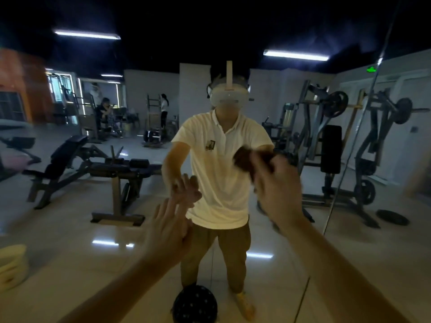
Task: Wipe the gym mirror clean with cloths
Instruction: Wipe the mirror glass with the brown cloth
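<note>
1. Right-hand grip, head view: the right hand (277, 190) grasps a dark cloth (247, 159) and holds it against the mirror (93, 229), about mid-height and between the mirror's middle and the seam (349, 159) near its right edge.
2. The left hand (168, 229) is released. Its fingers are straight and its fingertips touch the glass left of the cloth, where they meet their own reflection. It holds nothing.
3. Progress, as a judgement: wiping looks under way on the middle of the mirror. No line shows between wiped and unwiped glass, so the share already done cannot be read. The upper part, the left side and the strip past the seam look out of reach from this stance and probably remain.
4. The task names cloths, but only one is in sight.
5. Hard to make out:
   - The right hand and cloth are smeared by motion, so how the fingers lie on the cloth is unclear.
   - The room is dim, and any streaks or smudges on the glass do not show.
   - The mirror's outer edges run out of frame.
   - A dark round thing (194, 304) sits by the bottom edge, and I cannot tell what it is.
</note>
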Demonstrator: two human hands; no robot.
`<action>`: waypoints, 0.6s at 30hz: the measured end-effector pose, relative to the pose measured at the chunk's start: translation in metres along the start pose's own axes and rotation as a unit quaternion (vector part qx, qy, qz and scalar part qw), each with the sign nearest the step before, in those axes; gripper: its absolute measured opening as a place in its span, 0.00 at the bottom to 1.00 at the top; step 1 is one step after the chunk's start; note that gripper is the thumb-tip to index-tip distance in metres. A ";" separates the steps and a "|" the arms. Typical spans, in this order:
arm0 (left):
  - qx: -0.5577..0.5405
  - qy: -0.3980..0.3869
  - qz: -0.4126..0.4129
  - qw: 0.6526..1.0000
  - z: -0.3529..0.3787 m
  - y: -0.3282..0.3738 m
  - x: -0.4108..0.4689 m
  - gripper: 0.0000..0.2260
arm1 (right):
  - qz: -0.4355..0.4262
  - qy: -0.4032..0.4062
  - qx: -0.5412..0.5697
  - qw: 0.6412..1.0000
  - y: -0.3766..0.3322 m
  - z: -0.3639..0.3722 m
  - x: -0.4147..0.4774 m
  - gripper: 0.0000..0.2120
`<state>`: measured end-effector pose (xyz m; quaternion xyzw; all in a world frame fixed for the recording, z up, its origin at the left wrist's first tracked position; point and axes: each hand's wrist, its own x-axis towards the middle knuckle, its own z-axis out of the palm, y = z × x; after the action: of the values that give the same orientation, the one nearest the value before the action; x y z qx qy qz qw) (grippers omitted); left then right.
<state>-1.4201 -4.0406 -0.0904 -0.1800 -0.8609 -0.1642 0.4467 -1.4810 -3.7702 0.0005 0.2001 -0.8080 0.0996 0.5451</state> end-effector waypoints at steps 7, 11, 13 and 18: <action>-0.184 -0.026 -0.013 0.982 0.019 0.139 0.098 0.16 | 0.086 -0.035 0.017 0.996 0.031 -0.019 -0.035 0.25; -0.339 -0.065 -0.194 0.918 0.052 0.207 0.137 0.10 | 0.187 0.011 0.145 0.972 0.068 -0.063 -0.049 0.22; -0.413 -0.086 -0.228 0.878 0.064 0.241 0.152 0.09 | 0.224 0.053 0.164 0.959 0.091 -0.086 -0.053 0.19; -0.403 -0.059 -0.250 0.879 0.082 0.322 0.188 0.09 | 0.208 0.054 0.220 0.952 0.136 -0.108 -0.061 0.15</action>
<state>-1.4324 -3.6902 0.0598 -0.1330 -0.7615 -0.5920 0.2280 -1.4285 -3.5938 -0.0063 0.1372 -0.7591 0.3968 0.4975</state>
